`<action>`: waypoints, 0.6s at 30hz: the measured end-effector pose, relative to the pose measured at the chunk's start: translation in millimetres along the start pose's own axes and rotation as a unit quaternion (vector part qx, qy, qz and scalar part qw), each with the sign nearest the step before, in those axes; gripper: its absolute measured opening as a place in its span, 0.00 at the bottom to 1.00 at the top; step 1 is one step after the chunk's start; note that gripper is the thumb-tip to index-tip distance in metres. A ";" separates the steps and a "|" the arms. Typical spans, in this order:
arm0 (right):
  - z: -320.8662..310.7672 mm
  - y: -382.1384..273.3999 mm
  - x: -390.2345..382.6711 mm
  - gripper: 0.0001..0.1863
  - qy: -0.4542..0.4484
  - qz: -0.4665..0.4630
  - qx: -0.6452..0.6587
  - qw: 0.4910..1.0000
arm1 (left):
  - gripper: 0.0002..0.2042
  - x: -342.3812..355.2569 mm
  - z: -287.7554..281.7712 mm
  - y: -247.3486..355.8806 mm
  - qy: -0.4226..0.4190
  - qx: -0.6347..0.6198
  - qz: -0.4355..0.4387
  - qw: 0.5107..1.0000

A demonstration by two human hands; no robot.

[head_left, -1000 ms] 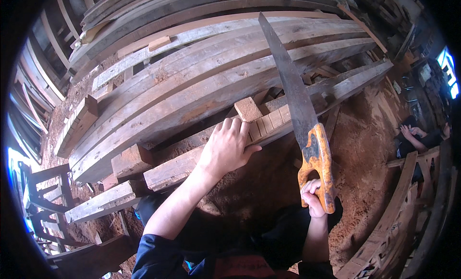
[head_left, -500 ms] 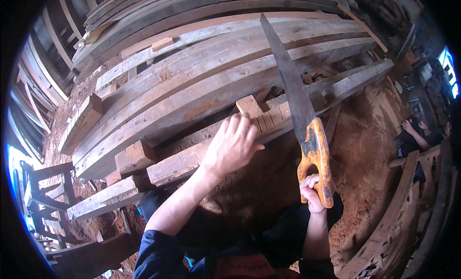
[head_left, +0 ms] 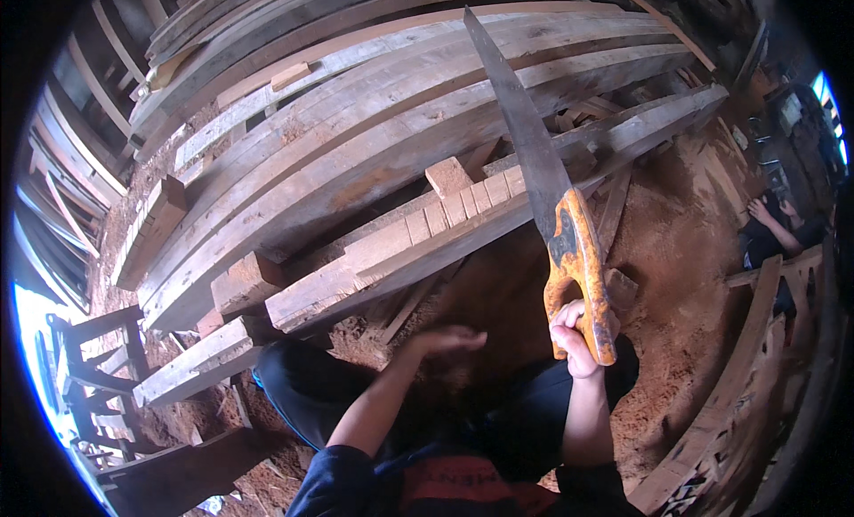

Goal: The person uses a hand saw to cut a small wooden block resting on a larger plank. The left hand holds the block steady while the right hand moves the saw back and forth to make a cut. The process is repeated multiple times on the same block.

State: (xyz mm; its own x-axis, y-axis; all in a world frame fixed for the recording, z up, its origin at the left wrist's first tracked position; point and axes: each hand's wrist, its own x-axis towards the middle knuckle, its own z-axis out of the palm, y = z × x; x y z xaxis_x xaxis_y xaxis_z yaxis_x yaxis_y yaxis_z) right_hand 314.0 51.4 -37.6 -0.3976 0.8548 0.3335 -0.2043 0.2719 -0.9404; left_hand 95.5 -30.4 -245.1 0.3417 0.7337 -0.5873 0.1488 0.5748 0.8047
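Observation:
A handsaw [head_left: 520, 117] with a worn orange handle is held in my right hand [head_left: 576, 339], fingers wrapped through the grip. Its blade points up and away, lying across or just above a notched wooden beam [head_left: 391, 246]; I cannot tell if it touches. Several parallel cuts mark the beam's upper edge to the left of the blade. My left hand [head_left: 449, 339], a little blurred, hovers over my lap below the beam, its fingers stretched out and holding nothing. A small wood block [head_left: 448, 176] sits against the beam's far side.
Long thick planks [head_left: 356, 134] lie stacked beyond the beam. Short block ends [head_left: 247, 283] stick out at the left. A slatted wooden frame [head_left: 729, 383] stands at the right. Another person [head_left: 778, 223] sits at the far right. Reddish sawdust [head_left: 676, 241] covers the ground.
My left hand has come off the beam and dropped back toward my lap, uncovering the cuts. The saw, still in my right hand, has shifted slightly up and left in view.

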 end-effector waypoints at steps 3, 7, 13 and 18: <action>5.6 -8.3 5.6 0.08 -0.002 -0.008 0.006 1.000 | 0.33 -31.6 -15.8 59.0 -0.019 -0.454 0.042 0.890; 5.0 -9.3 6.4 0.08 -0.010 -0.006 -0.002 1.000 | 0.30 -44.9 6.1 55.6 0.086 0.054 -0.047 0.994; 10.2 -11.2 6.3 0.09 -0.012 -0.006 -0.011 1.000 | 0.22 -134.2 33.2 105.0 0.119 0.336 0.230 0.905; 6.4 -12.6 6.2 0.09 -0.017 -0.009 -0.019 1.000 | 0.20 -204.6 -34.8 211.7 0.230 0.421 0.366 0.798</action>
State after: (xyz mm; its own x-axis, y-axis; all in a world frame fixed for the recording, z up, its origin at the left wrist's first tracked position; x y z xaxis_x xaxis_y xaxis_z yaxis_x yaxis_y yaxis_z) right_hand 308.4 50.5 -23.3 -0.4239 0.8345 0.3521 -0.1787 0.3041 -0.9357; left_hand 24.8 -46.2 42.4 0.2755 0.9277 0.2521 0.7013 -0.3733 0.6073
